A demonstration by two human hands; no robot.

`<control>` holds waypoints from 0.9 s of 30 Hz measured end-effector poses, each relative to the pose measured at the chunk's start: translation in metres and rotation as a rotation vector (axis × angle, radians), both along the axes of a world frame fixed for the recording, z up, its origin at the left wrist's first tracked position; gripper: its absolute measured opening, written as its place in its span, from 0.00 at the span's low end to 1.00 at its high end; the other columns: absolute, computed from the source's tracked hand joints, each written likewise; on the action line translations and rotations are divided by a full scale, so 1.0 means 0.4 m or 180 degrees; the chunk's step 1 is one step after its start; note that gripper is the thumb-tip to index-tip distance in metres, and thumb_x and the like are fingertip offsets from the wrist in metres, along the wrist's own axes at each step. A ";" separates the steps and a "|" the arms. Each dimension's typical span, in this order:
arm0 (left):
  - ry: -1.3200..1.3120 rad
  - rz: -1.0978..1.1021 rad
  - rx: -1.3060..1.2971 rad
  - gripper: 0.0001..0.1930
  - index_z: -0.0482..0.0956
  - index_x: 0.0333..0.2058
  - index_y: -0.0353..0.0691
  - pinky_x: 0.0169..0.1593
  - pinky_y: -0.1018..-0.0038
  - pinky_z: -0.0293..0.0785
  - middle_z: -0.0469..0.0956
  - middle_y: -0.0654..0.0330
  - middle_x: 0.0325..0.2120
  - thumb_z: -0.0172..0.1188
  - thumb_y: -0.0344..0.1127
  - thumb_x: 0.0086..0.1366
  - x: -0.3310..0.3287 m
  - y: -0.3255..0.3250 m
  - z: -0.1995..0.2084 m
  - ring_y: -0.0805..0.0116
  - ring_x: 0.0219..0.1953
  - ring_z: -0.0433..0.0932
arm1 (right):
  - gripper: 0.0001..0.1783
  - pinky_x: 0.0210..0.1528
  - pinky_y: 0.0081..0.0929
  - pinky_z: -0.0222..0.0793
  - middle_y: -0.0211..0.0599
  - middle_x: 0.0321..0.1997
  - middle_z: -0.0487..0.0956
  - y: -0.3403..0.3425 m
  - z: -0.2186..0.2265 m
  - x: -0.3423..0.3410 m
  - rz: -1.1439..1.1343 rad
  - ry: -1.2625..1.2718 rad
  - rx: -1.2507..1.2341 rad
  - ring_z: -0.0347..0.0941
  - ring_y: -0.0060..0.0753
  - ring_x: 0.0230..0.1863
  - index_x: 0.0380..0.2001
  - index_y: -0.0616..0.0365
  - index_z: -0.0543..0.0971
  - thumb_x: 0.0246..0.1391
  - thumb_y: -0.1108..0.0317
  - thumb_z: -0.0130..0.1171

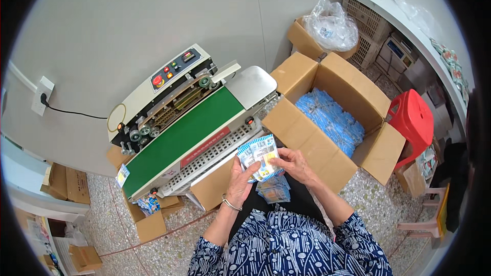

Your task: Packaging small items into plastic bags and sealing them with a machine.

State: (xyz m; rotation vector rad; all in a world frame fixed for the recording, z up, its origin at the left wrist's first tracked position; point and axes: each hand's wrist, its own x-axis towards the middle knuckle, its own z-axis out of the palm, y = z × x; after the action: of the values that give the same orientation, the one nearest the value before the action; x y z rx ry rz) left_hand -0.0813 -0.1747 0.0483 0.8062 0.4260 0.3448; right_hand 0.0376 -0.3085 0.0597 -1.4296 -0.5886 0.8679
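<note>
Between both hands I hold a small flat plastic packet (261, 154), printed blue and white with some yellow. My left hand (240, 178) grips its left side, the thumb lying over the front. On the right edge, the thumb and fingers of my right hand (292, 165) pinch it. More blue packets (274, 190) lie on my lap just beneath. Beyond my hands stands a band sealing machine (176, 84) with a green conveyor belt (189, 128). One packet (123, 176) sits at the belt's lower left end.
To the right is an open cardboard box (327, 153) holding many blue packets (330, 117). A smaller box (152, 226) with packets stands under the belt's left end. A red stool (415, 125), a pink-legged stool (424, 229) and a bag-filled carton (302, 38) stand farther right.
</note>
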 end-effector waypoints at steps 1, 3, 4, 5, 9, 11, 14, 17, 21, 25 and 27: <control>-0.0064 0.0024 -0.0163 0.26 0.62 0.51 0.41 0.52 0.67 0.71 0.72 0.58 0.46 0.60 0.23 0.55 0.008 0.009 -0.006 0.66 0.48 0.72 | 0.16 0.26 0.17 0.70 0.32 0.31 0.79 0.004 0.002 0.012 0.0001 -0.0024 -0.0118 0.73 0.16 0.29 0.39 0.63 0.77 0.52 0.62 0.57; -0.0135 0.0067 -0.0313 0.26 0.62 0.51 0.41 0.52 0.66 0.71 0.72 0.58 0.46 0.60 0.23 0.55 0.020 0.029 -0.013 0.66 0.49 0.72 | 0.15 0.25 0.16 0.70 0.31 0.31 0.79 0.016 0.004 0.034 0.0022 -0.0056 -0.0225 0.73 0.16 0.28 0.38 0.62 0.78 0.52 0.61 0.57; -0.0134 0.0147 -0.0360 0.25 0.63 0.51 0.41 0.52 0.66 0.71 0.72 0.58 0.46 0.60 0.23 0.55 0.024 0.039 -0.014 0.65 0.49 0.72 | 0.15 0.25 0.16 0.70 0.30 0.30 0.79 0.024 0.007 0.047 -0.0006 -0.0114 -0.0257 0.73 0.16 0.28 0.38 0.62 0.78 0.52 0.61 0.58; -0.0139 0.0214 -0.0411 0.25 0.63 0.50 0.40 0.52 0.65 0.71 0.72 0.58 0.47 0.60 0.23 0.55 0.032 0.050 -0.020 0.65 0.49 0.72 | 0.16 0.25 0.15 0.70 0.30 0.29 0.79 0.032 0.010 0.064 -0.0047 -0.0178 -0.0292 0.73 0.16 0.28 0.37 0.63 0.78 0.52 0.61 0.58; 0.0029 0.0553 -0.0244 0.23 0.64 0.50 0.39 0.53 0.66 0.71 0.72 0.58 0.46 0.58 0.22 0.56 0.036 0.101 -0.047 0.65 0.49 0.72 | 0.13 0.25 0.16 0.68 0.28 0.29 0.79 0.096 0.015 0.147 0.0058 -0.0110 -0.0175 0.72 0.15 0.28 0.33 0.61 0.78 0.52 0.61 0.58; -0.0001 0.0667 -0.0248 0.22 0.64 0.49 0.39 0.53 0.68 0.71 0.72 0.58 0.46 0.57 0.21 0.56 0.026 0.126 -0.061 0.66 0.48 0.73 | 0.11 0.20 0.14 0.66 0.27 0.26 0.78 0.164 0.019 0.199 -0.0086 0.0018 -0.0098 0.71 0.14 0.25 0.30 0.61 0.78 0.51 0.63 0.58; 0.0158 0.0758 -0.0295 0.22 0.65 0.49 0.39 0.51 0.68 0.72 0.74 0.59 0.43 0.57 0.20 0.56 0.015 0.140 -0.063 0.67 0.46 0.75 | 0.10 0.20 0.15 0.66 0.28 0.25 0.78 0.283 -0.019 0.305 -0.0066 -0.0217 0.0078 0.72 0.15 0.24 0.30 0.61 0.78 0.50 0.64 0.58; 0.0100 0.0807 -0.0264 0.21 0.65 0.48 0.39 0.50 0.68 0.73 0.74 0.59 0.43 0.57 0.21 0.56 0.011 0.142 -0.067 0.67 0.45 0.75 | 0.09 0.19 0.14 0.63 0.27 0.26 0.78 0.408 -0.058 0.402 -0.0049 -0.0086 -0.0172 0.70 0.14 0.23 0.30 0.58 0.78 0.50 0.63 0.59; 0.0231 0.0886 -0.0288 0.20 0.66 0.47 0.38 0.50 0.69 0.73 0.75 0.59 0.42 0.57 0.21 0.56 -0.023 0.163 -0.091 0.67 0.44 0.76 | 0.08 0.18 0.15 0.62 0.27 0.25 0.78 0.539 -0.063 0.456 0.0044 -0.0037 -0.0443 0.69 0.15 0.21 0.29 0.57 0.79 0.49 0.64 0.60; 0.0372 0.0974 -0.0304 0.20 0.67 0.47 0.39 0.49 0.69 0.73 0.75 0.59 0.42 0.57 0.20 0.56 -0.052 0.171 -0.105 0.67 0.44 0.76 | 0.08 0.17 0.15 0.60 0.26 0.23 0.77 0.626 -0.086 0.465 0.0210 -0.0238 -0.0530 0.67 0.14 0.19 0.28 0.57 0.79 0.49 0.64 0.60; 0.0362 0.0971 -0.0337 0.20 0.67 0.47 0.39 0.49 0.71 0.73 0.75 0.60 0.41 0.58 0.21 0.55 -0.058 0.175 -0.108 0.69 0.43 0.76 | 0.07 0.15 0.15 0.59 0.28 0.21 0.77 0.652 -0.090 0.456 0.0209 -0.0194 -0.0503 0.67 0.15 0.18 0.27 0.57 0.80 0.48 0.65 0.61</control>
State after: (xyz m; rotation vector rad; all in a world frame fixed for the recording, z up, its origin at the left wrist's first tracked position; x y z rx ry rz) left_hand -0.1045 -0.1049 0.0052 0.6593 0.6713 0.5566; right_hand 0.2200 -0.0478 0.0236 -1.5917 -0.6269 0.9423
